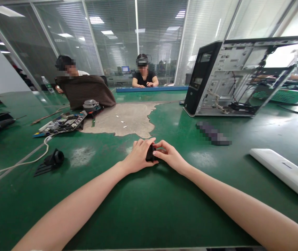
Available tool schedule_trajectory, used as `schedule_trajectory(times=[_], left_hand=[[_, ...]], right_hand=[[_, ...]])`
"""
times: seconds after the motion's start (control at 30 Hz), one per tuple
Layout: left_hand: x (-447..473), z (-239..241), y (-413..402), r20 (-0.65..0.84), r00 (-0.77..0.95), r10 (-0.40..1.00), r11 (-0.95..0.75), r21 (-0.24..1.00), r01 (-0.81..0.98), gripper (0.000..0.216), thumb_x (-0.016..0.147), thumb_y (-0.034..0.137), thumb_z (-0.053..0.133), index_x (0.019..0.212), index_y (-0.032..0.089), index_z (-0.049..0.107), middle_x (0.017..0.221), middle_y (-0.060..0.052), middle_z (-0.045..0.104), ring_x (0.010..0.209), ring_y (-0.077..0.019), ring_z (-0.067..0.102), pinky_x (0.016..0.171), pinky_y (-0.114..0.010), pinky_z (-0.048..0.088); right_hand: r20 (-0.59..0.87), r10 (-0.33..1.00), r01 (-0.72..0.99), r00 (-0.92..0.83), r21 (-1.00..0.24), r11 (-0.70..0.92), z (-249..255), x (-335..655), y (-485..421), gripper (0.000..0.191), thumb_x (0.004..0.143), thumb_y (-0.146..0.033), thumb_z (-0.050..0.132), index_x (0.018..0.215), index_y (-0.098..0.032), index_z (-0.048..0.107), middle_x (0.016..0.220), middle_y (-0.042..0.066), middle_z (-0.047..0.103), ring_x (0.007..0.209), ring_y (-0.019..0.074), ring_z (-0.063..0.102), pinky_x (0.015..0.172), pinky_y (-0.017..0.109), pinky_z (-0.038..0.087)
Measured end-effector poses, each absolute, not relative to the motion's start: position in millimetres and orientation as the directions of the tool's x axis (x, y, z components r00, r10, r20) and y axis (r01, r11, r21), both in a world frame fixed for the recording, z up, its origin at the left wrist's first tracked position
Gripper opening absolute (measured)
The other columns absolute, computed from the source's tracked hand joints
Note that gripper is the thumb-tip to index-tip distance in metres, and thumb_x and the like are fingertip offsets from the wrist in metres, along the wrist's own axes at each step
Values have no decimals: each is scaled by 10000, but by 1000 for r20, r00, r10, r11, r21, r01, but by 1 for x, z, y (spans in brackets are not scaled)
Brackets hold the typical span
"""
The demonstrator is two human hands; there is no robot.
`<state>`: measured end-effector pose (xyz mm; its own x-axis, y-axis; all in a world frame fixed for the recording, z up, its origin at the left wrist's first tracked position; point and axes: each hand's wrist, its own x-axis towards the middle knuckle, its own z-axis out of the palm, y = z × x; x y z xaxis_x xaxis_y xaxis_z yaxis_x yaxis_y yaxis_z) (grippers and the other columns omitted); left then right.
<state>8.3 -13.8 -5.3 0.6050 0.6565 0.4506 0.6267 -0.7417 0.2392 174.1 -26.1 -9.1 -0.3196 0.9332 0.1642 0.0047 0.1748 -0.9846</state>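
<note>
Both my hands meet over the middle of the green table [149, 209]. My left hand [139, 156] and my right hand [169, 156] are each closed on a small black part [150, 153] held between them, just above the tabletop. Fingers cover most of the part, and I cannot make out what it is. An open computer case [232, 76] with its side panel off stands at the far right, wires showing inside.
A white panel [284, 172] lies at the right. A black fan-like piece [51, 161] and a white cable [26, 158] lie at the left, a circuit board [62, 123] behind them. A worn bare patch [123, 120] marks the table. Two people sit at the far side.
</note>
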Motion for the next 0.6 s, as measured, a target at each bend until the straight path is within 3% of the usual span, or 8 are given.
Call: schedule_trajectory(times=[0.27, 0.6], left_hand=[[3, 2, -20, 419, 676, 606, -790, 215, 575, 624, 659, 413, 626, 1179, 208, 348, 1175, -83, 478, 1038, -259, 407, 874, -394, 300], [6, -3, -17, 424, 604, 675, -732, 276, 623, 588, 638, 404, 633, 1137, 214, 384, 1103, -78, 503, 989, -265, 424, 831, -392, 305]], right_hand=[[247, 908, 62, -338, -957, 284, -10, 173, -34, 233, 711, -299, 621, 811, -212, 429, 838, -20, 506, 779, 128, 559, 720, 291, 471], [255, 886, 85, -387, -947, 309, -8, 175, -30, 231, 717, -285, 623, 862, -219, 456, 908, 0, 536, 841, 151, 572, 753, 319, 477]])
